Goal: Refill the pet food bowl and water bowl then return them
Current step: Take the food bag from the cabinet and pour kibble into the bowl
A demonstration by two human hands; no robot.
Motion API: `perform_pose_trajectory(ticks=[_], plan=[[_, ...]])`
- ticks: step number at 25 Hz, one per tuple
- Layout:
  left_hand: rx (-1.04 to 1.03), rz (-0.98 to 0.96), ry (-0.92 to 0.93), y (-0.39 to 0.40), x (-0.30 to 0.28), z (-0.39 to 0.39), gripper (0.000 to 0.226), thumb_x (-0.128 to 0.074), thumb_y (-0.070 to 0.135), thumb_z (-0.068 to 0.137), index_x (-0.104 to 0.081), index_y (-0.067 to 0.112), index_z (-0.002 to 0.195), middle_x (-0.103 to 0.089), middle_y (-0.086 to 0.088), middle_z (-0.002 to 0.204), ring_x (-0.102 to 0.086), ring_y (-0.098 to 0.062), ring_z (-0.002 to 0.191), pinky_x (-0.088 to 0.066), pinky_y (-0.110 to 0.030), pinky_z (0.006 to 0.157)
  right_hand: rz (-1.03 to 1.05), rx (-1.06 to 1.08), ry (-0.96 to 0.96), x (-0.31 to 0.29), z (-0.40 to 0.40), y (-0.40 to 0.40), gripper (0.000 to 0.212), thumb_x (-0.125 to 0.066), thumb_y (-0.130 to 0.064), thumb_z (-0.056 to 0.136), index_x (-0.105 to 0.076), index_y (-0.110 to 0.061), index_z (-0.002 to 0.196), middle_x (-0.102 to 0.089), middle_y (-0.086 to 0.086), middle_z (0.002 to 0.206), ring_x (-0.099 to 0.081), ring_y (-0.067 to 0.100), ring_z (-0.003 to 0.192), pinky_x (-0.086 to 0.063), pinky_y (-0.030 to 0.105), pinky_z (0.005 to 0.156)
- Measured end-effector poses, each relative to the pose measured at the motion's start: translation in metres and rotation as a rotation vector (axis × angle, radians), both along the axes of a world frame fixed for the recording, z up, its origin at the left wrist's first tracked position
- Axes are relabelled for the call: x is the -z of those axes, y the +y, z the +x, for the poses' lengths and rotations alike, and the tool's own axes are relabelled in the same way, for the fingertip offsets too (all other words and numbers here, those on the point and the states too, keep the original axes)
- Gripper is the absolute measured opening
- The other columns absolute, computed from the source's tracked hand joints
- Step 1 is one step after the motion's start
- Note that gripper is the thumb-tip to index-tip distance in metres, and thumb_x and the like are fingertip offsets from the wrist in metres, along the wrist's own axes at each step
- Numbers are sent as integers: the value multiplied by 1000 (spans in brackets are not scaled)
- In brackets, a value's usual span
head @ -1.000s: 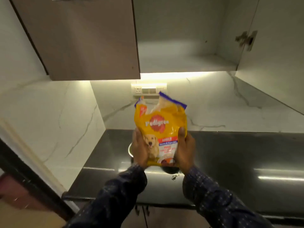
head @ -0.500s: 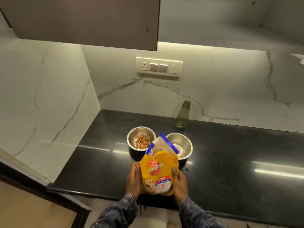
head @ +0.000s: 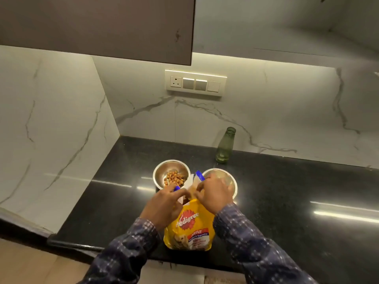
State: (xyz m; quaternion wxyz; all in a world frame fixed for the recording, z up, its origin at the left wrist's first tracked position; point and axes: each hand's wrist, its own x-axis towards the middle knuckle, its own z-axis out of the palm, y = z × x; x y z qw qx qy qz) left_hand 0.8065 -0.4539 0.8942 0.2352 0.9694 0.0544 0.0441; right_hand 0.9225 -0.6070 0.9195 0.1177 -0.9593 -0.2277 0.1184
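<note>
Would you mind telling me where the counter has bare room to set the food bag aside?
Bare counter stretches right of the right bowl, and left of the kibble bowl toward the side wall. The middle is crowded: both bowls, bag, both hands, green bottle behind.

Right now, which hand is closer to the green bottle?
The right hand. It grips the bag top below and just left of the green bottle; the left hand grips farther left, beyond the bag's opening.

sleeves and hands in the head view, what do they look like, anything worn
Both arms wear long sleeves of a dark navy fabric with a pale checked pattern, left sleeve and right sleeve, cuffs reaching the wrists. The left hand and right hand are bare: no gloves visible.
</note>
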Motion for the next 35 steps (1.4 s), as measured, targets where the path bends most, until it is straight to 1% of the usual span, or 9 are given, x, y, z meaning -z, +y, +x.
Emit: perform_pose_trajectory(ticks=[6, 10, 15, 18, 22, 26, 28, 31, 35], plan=[[-432, -243, 0, 4, 26, -25, 32, -60, 2, 94, -78, 28, 101, -51, 3, 107, -54, -2, 89, -60, -35, 91, -111, -102, 293, 24, -1, -72, 32, -78, -33, 83, -75, -39, 114, -66, -10, 120, -66, 22, 115, -57, 40, 92], [-338, -23, -78, -32, 20, -20, 16, -60, 47, 93, -71, 44, 104, -44, 4, 137, -48, -12, 122, -55, -45, 99, 369, -182, 430, 26, 5, -93, 31, -76, -33, 76, -83, -33, 106, -60, -18, 123, -61, 4, 114, -52, 18, 93], [-176, 134, -12, -53, 12, -25, 67, -54, 99, 66, -66, 53, 113, -21, 1, 169, -28, -26, 152, -41, -60, 109, 347, -256, 358, -9, 16, -53, 52, -64, -55, 88, -62, -44, 139, -62, -6, 132, -61, 12, 121, -48, 29, 94], [-290, 95, 254, -69, 6, -34, 112, -59, 102, 46, -41, 52, 145, -8, 0, 166, -23, -22, 151, -43, -53, 115, -13, -300, 269, -1, 8, -25, 74, -71, -24, 96, -35, -49, 156, -59, 10, 134, -63, 32, 120, -56, 39, 93], [-427, -54, 173, -79, 15, -49, 139, -76, 90, 37, -26, 35, 154, -25, 6, 145, -36, -14, 133, -51, -35, 108, 548, -19, 805, 30, 21, -40, 77, -70, 9, 89, -54, -35, 149, -60, 4, 140, -65, 29, 125, -59, 24, 76], [-541, -417, 63, -61, 37, -69, 126, -98, 64, 35, -40, 36, 143, -34, 10, 134, -49, -10, 125, -48, -25, 110, 1100, 323, 1401, 69, 15, -69, 75, -61, 26, 87, -68, -26, 140, -66, 18, 142, -68, 43, 124, -67, 47, 78], [-549, -499, 65, -53, 52, -74, 118, -100, 62, 37, -47, 36, 139, -42, 11, 134, -54, -7, 121, -50, -23, 106, 1116, 280, 1323, 82, 7, -73, 76, -59, 28, 85, -72, -30, 132, -66, 14, 142, -65, 44, 128, -65, 53, 88], [-605, -682, 1, -38, 72, -65, 89, -85, 81, 53, -60, 40, 128, -59, 9, 129, -63, -8, 118, -58, -34, 103, 756, 0, 775, 78, 3, -66, 73, -48, 21, 89, -80, -41, 109, -66, 0, 140, -57, 24, 136, -49, 47, 113], [-622, -574, -94, -14, 103, -51, 26, -58, 71, 84, -64, 55, 104, -56, 8, 125, -60, -13, 119, -55, -38, 99, 443, -159, 416, 67, -2, -53, 43, -55, -20, 100, -60, -50, 131, -56, -3, 138, -54, 14, 131, -47, 33, 112]])
